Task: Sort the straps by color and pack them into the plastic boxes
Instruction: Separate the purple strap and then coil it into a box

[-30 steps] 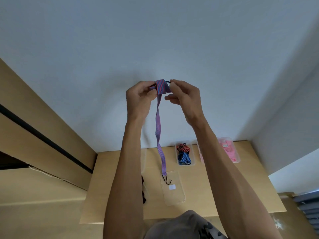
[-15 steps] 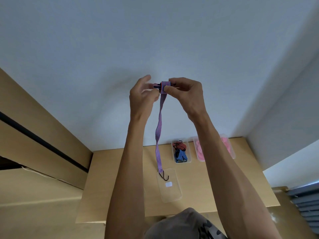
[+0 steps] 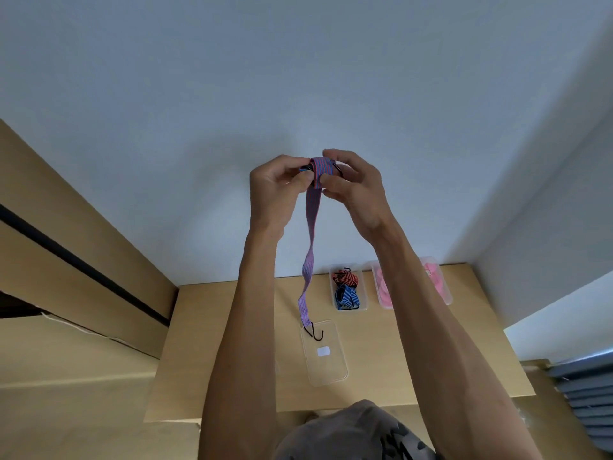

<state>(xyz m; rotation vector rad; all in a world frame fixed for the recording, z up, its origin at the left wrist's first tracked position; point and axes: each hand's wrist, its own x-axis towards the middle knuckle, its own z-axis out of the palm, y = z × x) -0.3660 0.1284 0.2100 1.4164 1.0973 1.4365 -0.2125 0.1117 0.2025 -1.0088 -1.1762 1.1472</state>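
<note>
The strap (image 3: 310, 247) I hold is ribbed woven cloth, matt, with a dark metal hook (image 3: 314, 333) at its end; the boxes (image 3: 349, 288) near my table's far edge are clear glossy plastic, the table (image 3: 414, 343) itself smooth matt pale wood

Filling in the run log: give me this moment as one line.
step: rolling strap | left hand: grips roll | right hand: grips roll | hook: hangs over lid | box: red, blue straps

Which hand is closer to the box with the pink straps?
Right. The right hand is raised above the table on the side of the pink-strap box; the left hand is farther across.
</note>
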